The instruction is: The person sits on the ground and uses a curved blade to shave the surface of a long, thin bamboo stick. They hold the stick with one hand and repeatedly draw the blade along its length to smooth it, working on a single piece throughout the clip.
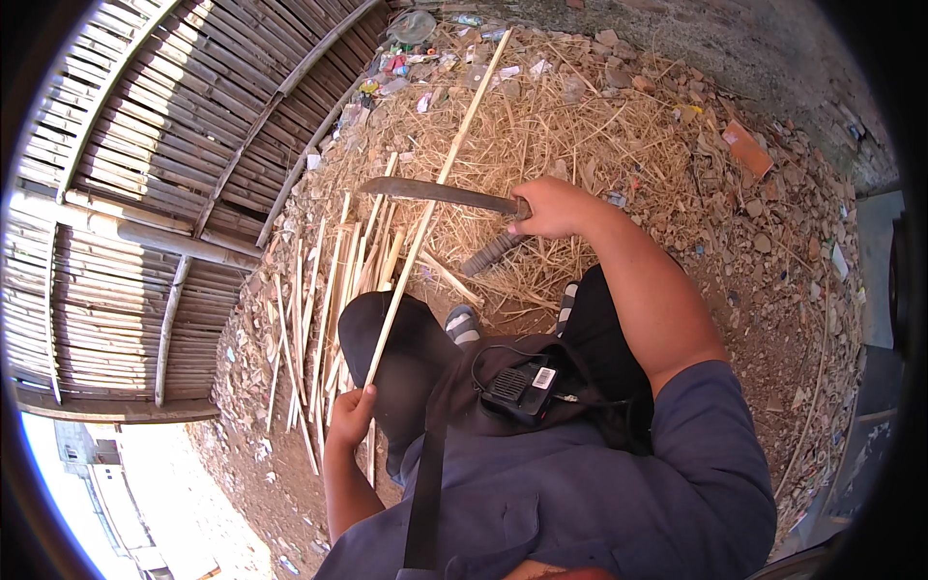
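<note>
My left hand (350,418) is closed around the lower end of a long pale bamboo strip (398,295), which slants up and away over my left knee. My right hand (553,208) grips a machete (425,190) by its handle, largely hidden in the fist. The dark curved blade points left and crosses the strip; whether they touch I cannot tell. Just below my right hand is a dark, ribbed, rod-like piece (491,253), slanting down to the left. Beside my left leg lies a loose pile of bamboo strips (333,280).
Straw-like shavings (599,126) cover the ground ahead, with rubble and litter around them. A slatted bamboo wall (126,116) stands at the left, a rough masonry wall (773,48) at the far right. A black boxy device (517,390) rests at my lap; an orange tile-like piece (748,148) lies right.
</note>
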`<state>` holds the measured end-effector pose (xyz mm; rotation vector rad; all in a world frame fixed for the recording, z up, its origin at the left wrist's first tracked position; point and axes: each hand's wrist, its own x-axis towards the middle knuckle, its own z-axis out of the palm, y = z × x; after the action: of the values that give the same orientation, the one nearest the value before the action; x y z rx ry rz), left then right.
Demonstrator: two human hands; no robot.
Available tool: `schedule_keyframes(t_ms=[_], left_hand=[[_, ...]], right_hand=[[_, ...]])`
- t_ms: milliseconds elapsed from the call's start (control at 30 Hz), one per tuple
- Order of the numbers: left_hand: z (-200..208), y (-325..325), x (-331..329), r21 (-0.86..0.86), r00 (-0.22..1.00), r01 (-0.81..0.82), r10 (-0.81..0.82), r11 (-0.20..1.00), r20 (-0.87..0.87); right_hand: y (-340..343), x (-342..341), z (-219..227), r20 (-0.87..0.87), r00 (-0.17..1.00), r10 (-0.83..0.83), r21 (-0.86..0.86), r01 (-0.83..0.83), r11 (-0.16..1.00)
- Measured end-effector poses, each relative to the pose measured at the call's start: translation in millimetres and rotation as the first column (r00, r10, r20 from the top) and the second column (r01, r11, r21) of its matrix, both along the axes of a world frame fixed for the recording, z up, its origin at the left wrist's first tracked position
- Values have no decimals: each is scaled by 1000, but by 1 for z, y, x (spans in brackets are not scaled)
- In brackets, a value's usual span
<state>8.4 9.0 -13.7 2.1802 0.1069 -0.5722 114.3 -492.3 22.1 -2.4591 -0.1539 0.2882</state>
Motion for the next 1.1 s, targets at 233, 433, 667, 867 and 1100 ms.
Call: schedule_keyframes(t_ms=[233, 433, 667, 867, 1100], left_hand=[[5, -5, 0, 2, 1000, 5, -5, 1000, -5], [5, -6, -1, 17, 999, 31, -31, 999, 31], [2, -2, -1, 27, 998, 42, -43, 999, 37], [-3, -3, -4, 28, 1000, 7, -7, 1000, 25], [12, -11, -4, 95, 993, 46, -56, 994, 102]], right_hand=[[-3, 0, -2, 30, 999, 20, 11, -21, 1000], [-7, 2, -5, 9, 1000, -14, -26, 15, 1000], [-14, 5, -9, 50, 998, -49, 15, 48, 999], [-30, 7, -7, -11, 991, -133, -8, 133, 991], [-16, 3, -3, 95, 984, -151, -61, 157, 986]])
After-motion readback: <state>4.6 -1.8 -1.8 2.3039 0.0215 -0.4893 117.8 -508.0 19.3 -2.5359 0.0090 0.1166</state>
